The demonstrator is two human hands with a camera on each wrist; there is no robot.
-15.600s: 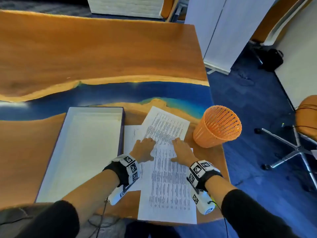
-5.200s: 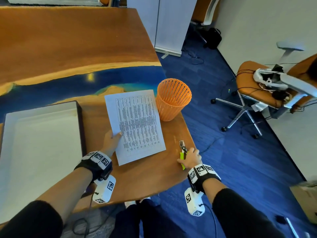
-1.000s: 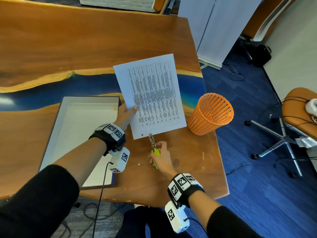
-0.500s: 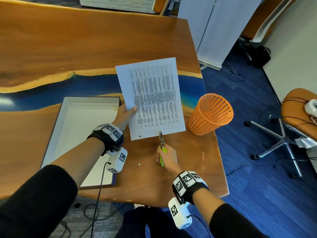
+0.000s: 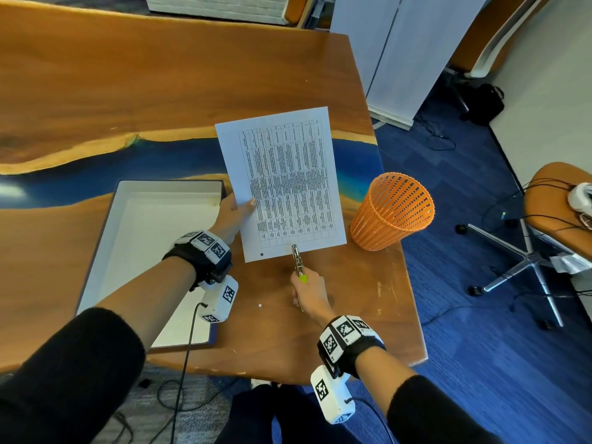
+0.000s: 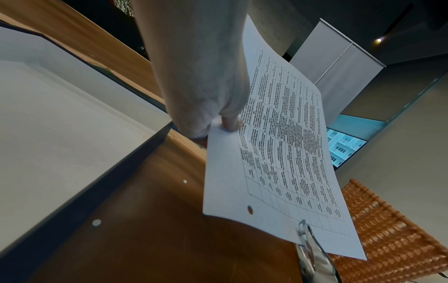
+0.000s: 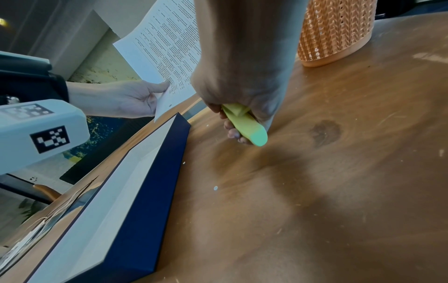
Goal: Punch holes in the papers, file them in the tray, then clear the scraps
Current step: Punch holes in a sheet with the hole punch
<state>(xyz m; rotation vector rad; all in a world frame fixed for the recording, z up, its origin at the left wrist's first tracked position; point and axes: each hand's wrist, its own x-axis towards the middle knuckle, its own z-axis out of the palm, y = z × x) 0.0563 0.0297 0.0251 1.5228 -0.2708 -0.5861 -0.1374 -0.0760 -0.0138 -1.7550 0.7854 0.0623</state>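
Observation:
My left hand (image 5: pixel 234 213) pinches the left edge of a printed paper (image 5: pixel 285 181) and holds it up above the table, thumb on top (image 6: pixel 231 122). One punched hole (image 6: pixel 249 210) shows near the paper's lower left corner. My right hand (image 5: pixel 309 293) grips the green handles (image 7: pixel 247 124) of a metal hole punch (image 5: pixel 297 259). The punch's metal head sits over the paper's bottom edge (image 6: pixel 303 232), right of the hole. The white tray with dark rim (image 5: pixel 134 251) lies to the left with nothing in it. Small round white scraps (image 5: pixel 259 305) (image 6: pixel 96 222) lie on the wood.
An orange mesh basket (image 5: pixel 392 213) stands at the table's right edge, just right of the paper. The wooden table (image 5: pixel 160 91) with a blue resin band stretches behind. An office chair (image 5: pixel 551 219) stands on the blue carpet to the right. Cables hang below the front edge.
Over the last second the punch slid right along the paper's bottom edge, away from the first hole, and its head now sits over the edge. The paper dropped slightly lower.

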